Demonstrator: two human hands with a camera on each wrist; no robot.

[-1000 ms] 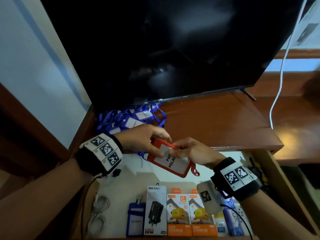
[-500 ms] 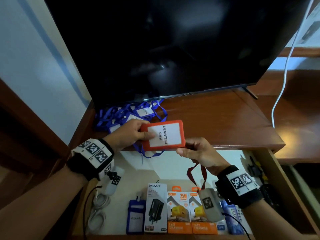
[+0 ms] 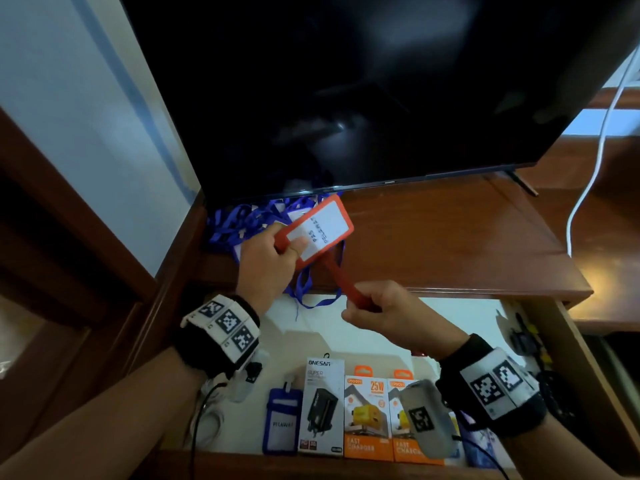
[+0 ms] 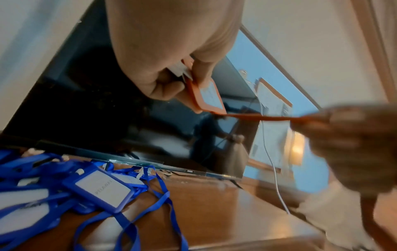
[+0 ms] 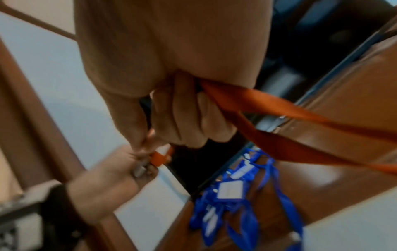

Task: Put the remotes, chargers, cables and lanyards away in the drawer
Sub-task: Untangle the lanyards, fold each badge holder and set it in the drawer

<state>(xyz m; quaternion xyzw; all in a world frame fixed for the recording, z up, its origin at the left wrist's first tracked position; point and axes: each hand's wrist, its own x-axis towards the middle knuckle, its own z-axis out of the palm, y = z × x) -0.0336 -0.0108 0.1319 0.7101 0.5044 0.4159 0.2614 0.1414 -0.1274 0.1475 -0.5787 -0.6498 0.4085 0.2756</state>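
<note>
L hand (image 3: 266,261) grips orange badge holder (image 3: 317,228) above table (image 3: 450,244); R hand (image 3: 388,311) w/ fingers curled round its orange strap (image 3: 348,285), pulled taut. Only head view shows open drawer (image 3: 575,362) w/ charger boxes (image 3: 367,420); L wrist view shows blue lanyards (image 4: 90,191) clearest.

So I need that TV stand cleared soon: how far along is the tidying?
Partly done: charger boxes and one blue badge holder already lie in the open drawer. In hand: the left hand holds the orange badge holder, the right hand grips its strap. Left: the blue lanyard pile under the TV.
</note>
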